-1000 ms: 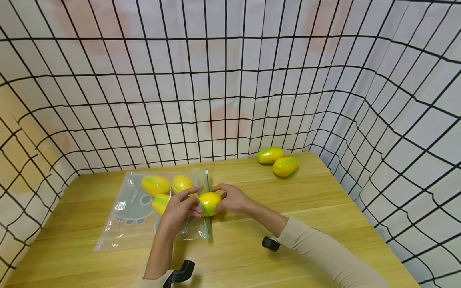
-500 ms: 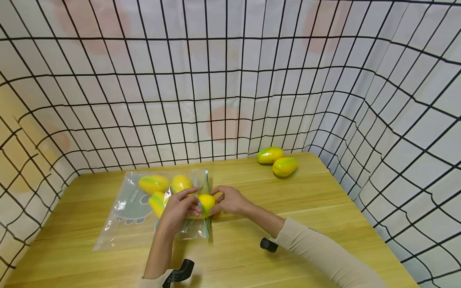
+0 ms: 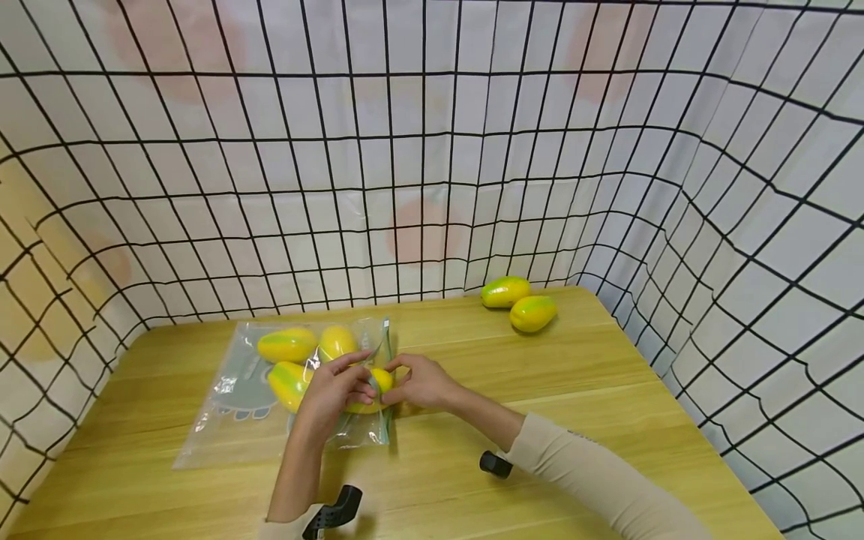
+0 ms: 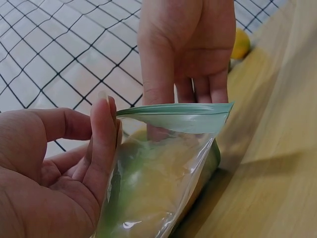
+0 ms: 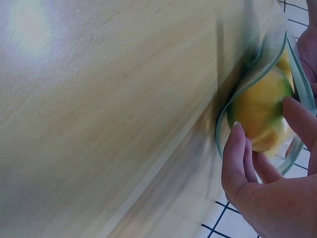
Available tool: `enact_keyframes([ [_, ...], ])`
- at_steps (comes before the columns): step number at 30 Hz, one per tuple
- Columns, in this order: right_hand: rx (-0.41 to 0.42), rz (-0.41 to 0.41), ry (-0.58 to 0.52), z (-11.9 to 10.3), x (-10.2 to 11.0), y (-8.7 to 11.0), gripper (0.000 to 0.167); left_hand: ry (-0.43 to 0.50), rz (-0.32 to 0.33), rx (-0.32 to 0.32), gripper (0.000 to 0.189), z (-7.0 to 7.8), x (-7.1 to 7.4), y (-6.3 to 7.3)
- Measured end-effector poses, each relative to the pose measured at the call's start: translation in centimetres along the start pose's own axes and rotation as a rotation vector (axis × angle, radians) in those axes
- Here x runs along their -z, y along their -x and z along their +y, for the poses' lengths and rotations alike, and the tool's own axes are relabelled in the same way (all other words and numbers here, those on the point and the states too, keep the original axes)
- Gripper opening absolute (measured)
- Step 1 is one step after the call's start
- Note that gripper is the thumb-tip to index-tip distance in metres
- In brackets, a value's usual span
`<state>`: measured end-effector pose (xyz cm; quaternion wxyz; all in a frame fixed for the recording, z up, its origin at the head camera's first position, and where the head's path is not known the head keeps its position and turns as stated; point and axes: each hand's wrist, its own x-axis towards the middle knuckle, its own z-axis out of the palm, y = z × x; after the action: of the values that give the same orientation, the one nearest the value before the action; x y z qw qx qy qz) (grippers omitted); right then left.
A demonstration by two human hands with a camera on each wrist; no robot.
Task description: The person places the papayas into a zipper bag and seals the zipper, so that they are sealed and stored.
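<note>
A clear zip bag (image 3: 223, 442) with a green seal and a printed grey-green figure lies flat on the left of the table. Several yellow-green mangoes, among them one mango (image 3: 286, 345) at the back, are inside it. My left hand (image 3: 332, 391) pinches the edge of the bag's mouth between thumb and fingers; the left wrist view shows the seal strip (image 4: 173, 110) raised there. My right hand (image 3: 424, 382) holds another mango (image 5: 260, 111) by its end with thumb and fingertips. That mango sits mostly within the open mouth, partly hidden by the left hand.
Two more mangoes, one behind (image 3: 506, 292) and one in front (image 3: 533, 313), lie close together at the table's back right. A black wire grid (image 3: 425, 139) over white sheeting encloses the back and sides of the wooden table (image 3: 574, 375).
The right hand has moved left, sliding its mango deeper into the bag. Mangoes inside have shifted slightly left. The left hand keeps its place at the bag's mouth.
</note>
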<state>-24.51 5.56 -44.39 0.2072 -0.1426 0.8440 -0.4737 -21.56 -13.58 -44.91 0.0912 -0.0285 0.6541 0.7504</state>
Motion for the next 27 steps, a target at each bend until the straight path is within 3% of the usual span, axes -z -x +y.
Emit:
enact_keyframes([
  [15, 0.016, 0.009, -0.06, -0.27, 0.05, 0.24, 0.039, -0.022, -0.016, 0.012, 0.042, 0.33, -0.08, 0.1],
  [27, -0.003, -0.022, -0.113, -0.57, -0.5, 0.5, 0.042, -0.008, -0.012, 0.005, 0.043, 0.38, -0.24, 0.27],
])
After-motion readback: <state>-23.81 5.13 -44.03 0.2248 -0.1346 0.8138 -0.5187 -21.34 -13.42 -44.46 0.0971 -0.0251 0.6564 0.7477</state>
